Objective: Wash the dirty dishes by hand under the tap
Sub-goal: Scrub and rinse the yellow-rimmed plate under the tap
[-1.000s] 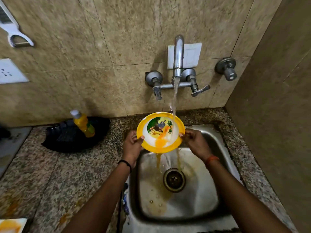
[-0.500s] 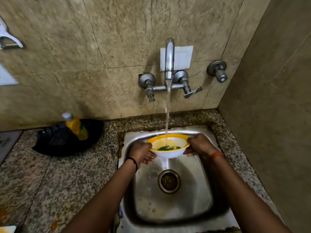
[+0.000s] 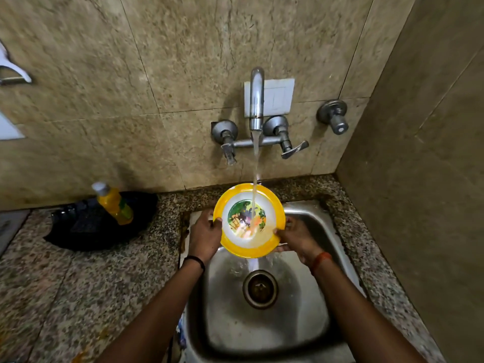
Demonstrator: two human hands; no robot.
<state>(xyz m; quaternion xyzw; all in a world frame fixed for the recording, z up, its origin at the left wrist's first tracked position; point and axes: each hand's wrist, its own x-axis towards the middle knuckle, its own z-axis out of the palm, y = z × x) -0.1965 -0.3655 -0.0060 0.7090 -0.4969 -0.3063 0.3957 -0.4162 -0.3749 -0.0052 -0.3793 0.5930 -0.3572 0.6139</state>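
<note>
A yellow-rimmed bowl [image 3: 237, 203] with a white inside and a colourful picture at its bottom is tilted toward me over the steel sink [image 3: 324, 226]. My left hand [image 3: 205, 235] grips its left rim, thumb on the inner edge. My right hand [image 3: 296, 238] grips its lower right rim. The wall tap [image 3: 256, 100] runs, and its stream lands in the bowl. Water spills off the bowl's lower edge toward the drain [image 3: 260, 289].
A yellow dish-soap bottle [image 3: 114, 204] leans in a black pan [image 3: 86, 231] on the speckled granite counter [image 3: 78, 284] at left. A second valve [image 3: 334, 119] juts from the wall at right. A tiled side wall closes the right side.
Half a second ago the bowl was held level and low in the sink, filling with water. Both hands have since raised it and tipped its inside toward me, pouring the water out.
</note>
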